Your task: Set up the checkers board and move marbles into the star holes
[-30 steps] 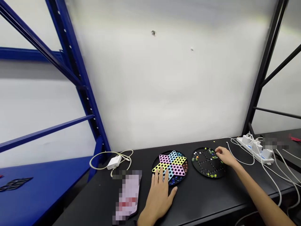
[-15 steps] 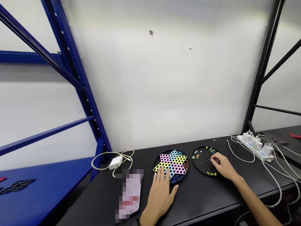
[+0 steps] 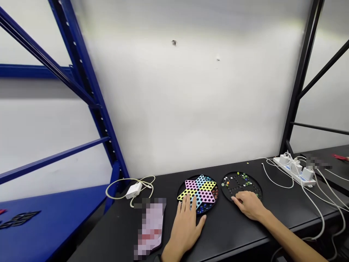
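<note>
My left hand (image 3: 185, 225) lies flat with its fingers out, the fingertips touching the near edge of a star-shaped Chinese checkers board (image 3: 207, 185) in pink, yellow and blue. Blue, teal and red marbles (image 3: 202, 208) sit in the round black base around the star. To the right, my right hand (image 3: 249, 204) is over the near rim of a second round black tray (image 3: 237, 181). Its fingers are curled together, and whatever they hold is hidden. Green, white and orange marbles (image 3: 246, 176) lie scattered in that tray.
A phone (image 3: 152, 222) lies left of my left hand, with a white charger (image 3: 134, 190) and its coiled cable behind. A white power strip (image 3: 296, 170) with plugs and trailing cables runs along the right. Blue shelving (image 3: 92, 83) stands at the left.
My right hand has moved toward me and slightly left, from the tray's right side to its near rim, covering the marbles there. My left hand stays in place on the board.
</note>
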